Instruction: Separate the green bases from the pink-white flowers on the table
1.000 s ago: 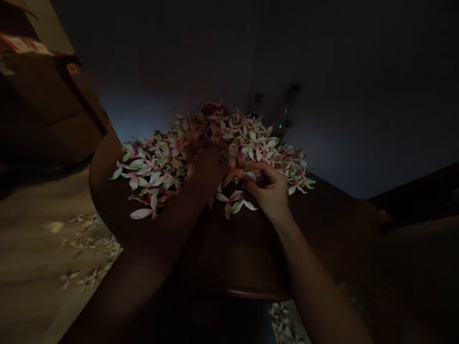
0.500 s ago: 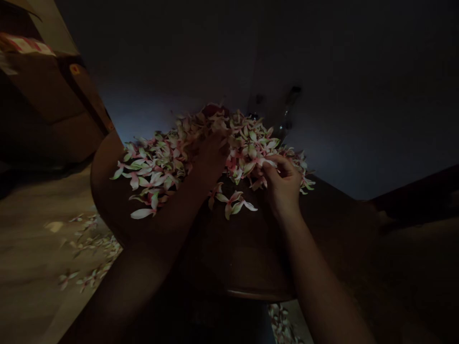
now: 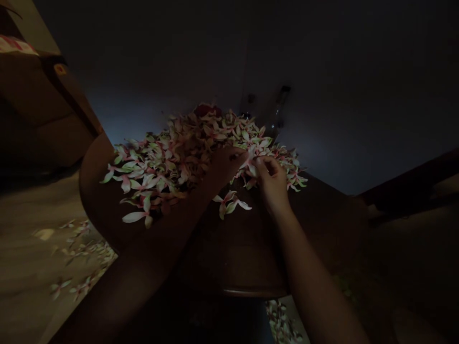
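At the upper left of the frame a brown box (image 3: 36, 98) stands beside the pale floor (image 3: 21, 258), where scattered flowers (image 3: 95, 251) lie at the lower left. Next comes the rounded left end of the dark desk (image 3: 95, 191), carrying a broad heap of pink, white and green-tipped flowers (image 3: 168, 155) across the middle. They look very light, with thin, bendable petals that probably catch on one another, so one lifted by a petal tip could drag its neighbours; a pinch at the pink centre, where the petals join, seems the surer hold.

Near the middle of the frame the left grip (image 3: 226, 166) reaches over the heap, its fingers at the pale flower (image 3: 250, 161) between the hands; in this dim light I cannot tell whether they are closed on it. Just below, a loose cluster (image 3: 233, 206) rests on the bare front of the desk. Right of centre, the right grip (image 3: 275, 185) is narrow, thumb and forefinger seemingly pinching that same pale flower. A light touch should suffice: hard squeezing may crease the petals. Behind, right of centre, a clear bottle (image 3: 275, 117) with a dark top stands near the heap.
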The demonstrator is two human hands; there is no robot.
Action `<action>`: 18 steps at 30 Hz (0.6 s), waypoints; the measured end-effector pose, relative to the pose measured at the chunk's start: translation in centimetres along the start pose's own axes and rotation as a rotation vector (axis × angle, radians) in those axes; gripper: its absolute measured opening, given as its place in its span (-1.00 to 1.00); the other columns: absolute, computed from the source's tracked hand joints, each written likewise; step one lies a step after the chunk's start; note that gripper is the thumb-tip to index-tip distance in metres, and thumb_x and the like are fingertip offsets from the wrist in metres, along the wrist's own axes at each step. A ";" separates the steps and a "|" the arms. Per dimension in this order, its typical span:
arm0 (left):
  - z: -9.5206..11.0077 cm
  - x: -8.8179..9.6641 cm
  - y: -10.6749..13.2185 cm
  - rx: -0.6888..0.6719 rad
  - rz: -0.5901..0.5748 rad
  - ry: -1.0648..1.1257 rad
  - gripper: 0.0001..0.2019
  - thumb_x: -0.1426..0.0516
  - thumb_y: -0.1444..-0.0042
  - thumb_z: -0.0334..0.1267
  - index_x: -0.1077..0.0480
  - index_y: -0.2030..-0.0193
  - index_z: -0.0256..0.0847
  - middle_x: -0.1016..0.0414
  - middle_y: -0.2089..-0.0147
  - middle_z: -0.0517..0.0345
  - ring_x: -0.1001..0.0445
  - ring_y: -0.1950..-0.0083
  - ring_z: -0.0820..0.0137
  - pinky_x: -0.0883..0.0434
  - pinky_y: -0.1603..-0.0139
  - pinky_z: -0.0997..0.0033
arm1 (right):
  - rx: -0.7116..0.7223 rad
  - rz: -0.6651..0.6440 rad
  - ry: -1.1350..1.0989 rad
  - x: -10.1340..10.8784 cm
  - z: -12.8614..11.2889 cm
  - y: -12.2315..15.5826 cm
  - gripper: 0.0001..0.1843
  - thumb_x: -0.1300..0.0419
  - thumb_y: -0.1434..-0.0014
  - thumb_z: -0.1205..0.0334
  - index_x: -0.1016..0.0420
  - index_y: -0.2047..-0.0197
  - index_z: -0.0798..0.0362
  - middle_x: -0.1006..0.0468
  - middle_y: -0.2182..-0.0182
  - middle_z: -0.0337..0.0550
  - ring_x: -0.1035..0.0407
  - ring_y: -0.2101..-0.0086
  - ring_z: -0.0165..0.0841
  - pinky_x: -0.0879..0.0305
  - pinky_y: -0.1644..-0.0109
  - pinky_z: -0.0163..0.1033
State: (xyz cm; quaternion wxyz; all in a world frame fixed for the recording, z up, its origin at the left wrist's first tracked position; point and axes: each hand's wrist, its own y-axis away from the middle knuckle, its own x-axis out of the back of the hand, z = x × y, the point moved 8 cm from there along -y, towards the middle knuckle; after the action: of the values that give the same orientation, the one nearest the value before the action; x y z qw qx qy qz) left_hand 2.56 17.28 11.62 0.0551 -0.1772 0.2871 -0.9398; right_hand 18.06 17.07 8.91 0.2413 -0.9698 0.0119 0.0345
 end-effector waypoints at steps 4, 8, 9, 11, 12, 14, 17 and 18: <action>0.6 0.9 0.3 0.018 0.076 -0.095 -0.80 -0.14 -0.19 -0.24 -0.61 0.29 -0.20 -0.65 0.27 0.18 -0.58 0.17 0.35 -0.43 0.05 0.44 | -0.042 -0.078 -0.050 -0.5 0.5 0.3 -0.67 -0.34 -0.07 -0.12 -0.54 0.23 -0.07 -0.55 0.14 -0.19 -0.50 0.22 -0.32 -0.54 0.25 -0.19; 0.6 0.4 0.5 -0.010 0.081 -0.082 -0.82 -0.18 -0.18 -0.23 -0.63 0.20 -0.17 -0.68 0.16 0.17 -0.60 0.11 0.35 -0.46 0.02 0.45 | -0.073 -0.053 0.013 -0.4 1.0 0.2 -0.63 -0.46 0.07 0.00 -0.55 0.24 -0.02 -0.57 0.40 -0.25 -0.48 0.42 -0.36 -0.48 0.32 -0.23; 0.6 0.4 0.5 -0.014 0.084 -0.071 -0.81 -0.20 -0.17 -0.22 -0.63 0.17 -0.16 -0.68 0.13 0.16 -0.60 0.10 0.34 -0.46 0.01 0.44 | -0.090 -0.034 0.024 -0.3 1.1 0.0 -0.65 -0.46 0.07 0.01 -0.56 0.26 0.00 -0.56 0.46 -0.26 -0.45 0.47 -0.38 -0.44 0.36 -0.25; 0.7 0.6 0.6 -0.021 0.093 -0.044 -0.78 -0.23 -0.15 -0.21 -0.62 0.08 -0.14 -0.67 0.06 0.15 -0.60 0.04 0.31 -0.47 -0.02 0.43 | -0.126 0.004 0.034 0.1 0.8 0.0 -0.67 -0.44 0.06 0.00 -0.58 0.30 0.04 -0.55 0.52 -0.26 -0.41 0.52 -0.41 -0.40 0.40 -0.28; 0.8 0.8 0.7 -0.023 0.099 -0.029 -0.75 -0.24 -0.15 -0.20 -0.61 0.04 -0.13 -0.65 0.02 0.14 -0.59 0.00 0.29 -0.47 -0.04 0.41 | -0.139 0.031 0.035 0.7 0.3 0.4 -0.67 -0.44 0.06 0.00 -0.58 0.32 0.05 -0.55 0.53 -0.25 -0.41 0.52 -0.41 -0.39 0.40 -0.29; 1.0 1.4 0.8 -0.021 0.126 0.000 -0.72 -0.20 -0.21 -0.18 -0.58 -0.03 -0.14 -0.62 -0.05 0.12 -0.57 -0.08 0.27 -0.46 -0.09 0.38 | -0.152 0.131 0.041 3.0 -1.3 2.5 -0.68 -0.45 0.07 0.02 -0.60 0.32 0.06 -0.58 0.47 -0.22 -0.43 0.47 -0.42 -0.40 0.35 -0.30; 1.3 1.9 0.8 -0.039 0.163 0.029 -0.68 -0.04 -0.34 -0.17 -0.54 -0.08 -0.19 -0.60 -0.10 0.07 -0.53 -0.14 0.29 -0.44 -0.14 0.35 | -0.149 0.429 0.125 10.0 -4.2 10.3 -0.63 -0.45 0.05 0.02 -0.61 0.20 0.02 -0.61 0.28 -0.15 -0.44 0.40 -0.43 -0.43 0.32 -0.31; 1.3 2.0 0.8 -0.054 0.169 0.036 -0.66 0.00 -0.37 -0.18 -0.52 -0.11 -0.20 -0.59 -0.10 0.06 -0.53 -0.13 0.31 -0.44 -0.13 0.36 | -0.131 0.584 0.172 13.0 -5.0 14.0 -0.62 -0.44 0.06 -0.03 -0.60 0.22 -0.02 -0.60 0.30 -0.17 -0.43 0.43 -0.43 -0.41 0.39 -0.32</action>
State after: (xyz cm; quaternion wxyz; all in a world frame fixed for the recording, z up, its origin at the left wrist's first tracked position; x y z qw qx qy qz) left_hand 1.20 15.57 12.77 0.1243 -0.1368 0.3271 -0.9267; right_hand 30.77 2.22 5.84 0.1562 -0.9382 0.3083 0.0207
